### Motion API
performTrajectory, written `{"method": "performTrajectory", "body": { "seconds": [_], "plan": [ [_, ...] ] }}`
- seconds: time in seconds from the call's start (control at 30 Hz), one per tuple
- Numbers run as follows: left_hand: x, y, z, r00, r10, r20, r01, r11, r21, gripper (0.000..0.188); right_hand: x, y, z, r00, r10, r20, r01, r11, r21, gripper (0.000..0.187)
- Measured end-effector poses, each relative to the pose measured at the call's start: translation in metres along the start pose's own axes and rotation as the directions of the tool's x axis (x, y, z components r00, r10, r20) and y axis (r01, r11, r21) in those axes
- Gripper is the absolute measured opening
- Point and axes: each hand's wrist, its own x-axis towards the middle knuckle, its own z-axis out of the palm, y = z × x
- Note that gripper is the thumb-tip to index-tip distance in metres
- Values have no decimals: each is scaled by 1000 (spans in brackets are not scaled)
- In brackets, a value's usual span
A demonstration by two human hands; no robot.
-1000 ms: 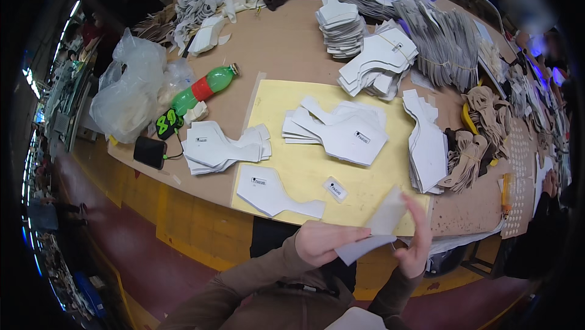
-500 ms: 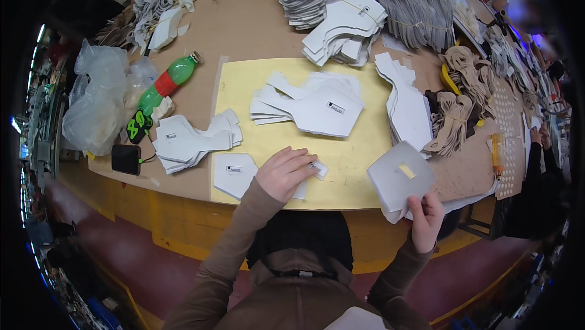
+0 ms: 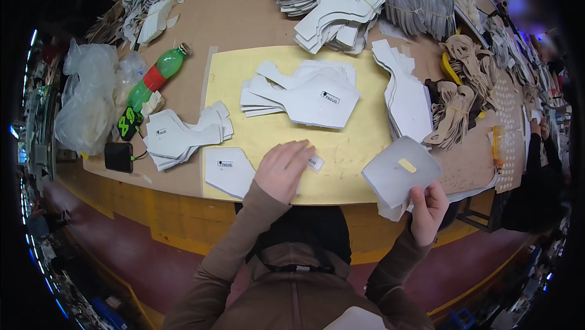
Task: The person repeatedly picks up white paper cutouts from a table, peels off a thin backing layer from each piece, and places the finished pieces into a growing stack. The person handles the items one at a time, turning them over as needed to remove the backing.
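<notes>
My left hand (image 3: 284,170) hovers over the near part of a yellow sheet (image 3: 341,184), fingers stretched out and holding nothing. Just beside its fingertips lies a small white printed label (image 3: 315,163). My right hand (image 3: 429,208) pinches the lower right edge of a grey-white flat template (image 3: 387,174) with a rectangular slot, tilted above the sheet's right front corner. A white cut panel (image 3: 229,171) with a printed mark lies left of my left hand. Further in, a fanned stack of similar white panels (image 3: 323,99) rests on the sheet.
White panel stacks lie to the left (image 3: 183,138) and right (image 3: 403,101). At the back are banded white (image 3: 341,10) and grey bundles (image 3: 414,1). Left stand a green bottle (image 3: 159,77), a plastic bag (image 3: 88,98) and a black device (image 3: 118,157). Beige bundles (image 3: 457,107) lie right.
The view has shifted slightly, so the table things appear further left and up. My left fingers have straightened a little near the label. The right hand keeps hold of the template.
</notes>
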Motion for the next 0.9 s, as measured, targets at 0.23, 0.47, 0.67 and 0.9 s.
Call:
{"method": "performTrajectory", "body": {
  "seconds": [0.23, 0.47, 0.67, 0.9],
  "plan": [
    [21, 2, 1, 903, -415, 109, 426, 840, -336, 26, 1, 2, 6, 999, 36, -20, -37, 998, -57, 14],
    [23, 19, 5, 821, -545, 169, 555, 695, -458, 20, 0, 8, 2, 990, 38, -138, -22, 993, 117, 16],
    [12, 14, 5, 968, -231, -99, 216, 966, -143, 30, 9, 10, -3, 993, 82, 82, -75, 993, -93, 11],
    [-26, 46, 23, 977, -183, 113, 183, 983, 9, 47, 28, -3, 11, 968, 154, 199, -116, 974, -193, 15]
  ]
}}
